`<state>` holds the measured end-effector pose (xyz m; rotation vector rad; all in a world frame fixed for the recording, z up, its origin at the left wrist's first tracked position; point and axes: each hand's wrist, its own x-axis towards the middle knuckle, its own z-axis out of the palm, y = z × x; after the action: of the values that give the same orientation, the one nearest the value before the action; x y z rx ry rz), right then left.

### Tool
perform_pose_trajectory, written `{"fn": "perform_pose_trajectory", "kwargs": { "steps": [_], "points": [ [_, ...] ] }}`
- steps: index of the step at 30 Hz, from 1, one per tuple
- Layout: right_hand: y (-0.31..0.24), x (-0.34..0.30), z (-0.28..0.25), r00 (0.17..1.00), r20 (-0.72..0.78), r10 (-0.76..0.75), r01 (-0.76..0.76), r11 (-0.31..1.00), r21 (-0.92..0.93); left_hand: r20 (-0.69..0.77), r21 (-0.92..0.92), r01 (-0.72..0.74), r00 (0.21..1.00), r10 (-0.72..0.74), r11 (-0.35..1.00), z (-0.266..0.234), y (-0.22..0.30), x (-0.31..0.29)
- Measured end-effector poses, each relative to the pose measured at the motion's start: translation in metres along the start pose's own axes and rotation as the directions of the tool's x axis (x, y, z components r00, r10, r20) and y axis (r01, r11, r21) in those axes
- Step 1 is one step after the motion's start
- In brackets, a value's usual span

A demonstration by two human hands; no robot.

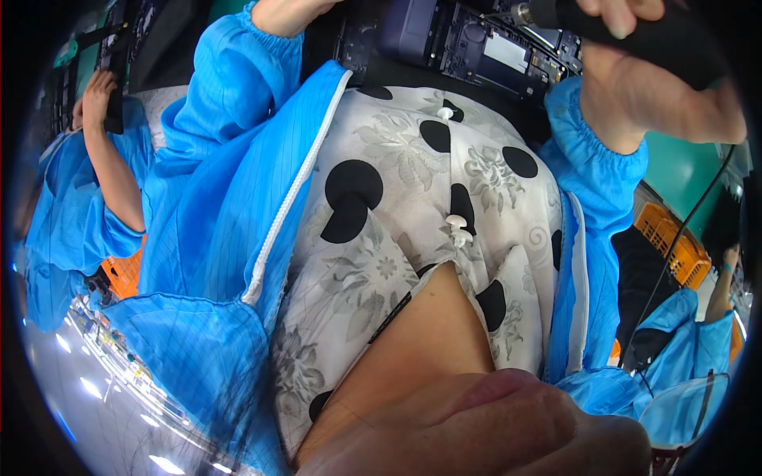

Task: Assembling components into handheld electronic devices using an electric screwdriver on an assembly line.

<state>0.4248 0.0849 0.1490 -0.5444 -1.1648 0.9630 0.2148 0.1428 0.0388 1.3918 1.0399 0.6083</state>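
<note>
In my right hand (635, 91) is a black electric screwdriver (667, 44), its fingers wrapped round the body. The metal nose and thin bit point left, over an opened dark electronic unit (468, 47). A pale rectangular label (506, 52) and several small screws show on that unit. My left hand (292, 13) reaches to the upper edge, left of the unit. Only its wrist end is visible; its fingers are cut off, so I cannot see what they touch.
At the far left, a co-worker's hand (97, 91) is on a dark part. Another blue-sleeved person (683, 341) is at the right. Orange crates (675, 242) stand beside a green surface (679, 178). A thin black cable (689, 214) runs down on my right.
</note>
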Motion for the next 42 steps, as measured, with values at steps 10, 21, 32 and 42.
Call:
{"fn": "perform_pose_trajectory", "kwargs": {
  "steps": [10, 21, 32, 42],
  "points": [
    [0.055, -0.027, -0.02, 0.985, 0.155, 0.078, -0.094, 0.991, 0.093, 0.004, 0.305, 0.063, 0.998, -0.067, 0.95, 0.012, 0.0, 0.003],
    [0.068, -0.035, -0.02, 0.982, 0.14, 0.123, -0.142, 0.98, 0.136, -0.012, 0.341, 0.062, 0.998, -0.061, 0.938, 0.009, 0.002, -0.008],
    [0.076, -0.03, -0.022, 0.913, 0.365, 0.184, -0.248, 0.959, 0.137, 0.003, 0.002, -0.021, 1.0, 0.021, 1.0, 0.002, -0.002, 0.0],
    [0.055, -0.02, -0.025, 0.939, 0.152, 0.308, -0.318, 0.947, 0.052, 0.064, -0.803, 0.078, 0.997, -0.045, 0.591, -0.03, -0.006, 0.002]
  ]
}}
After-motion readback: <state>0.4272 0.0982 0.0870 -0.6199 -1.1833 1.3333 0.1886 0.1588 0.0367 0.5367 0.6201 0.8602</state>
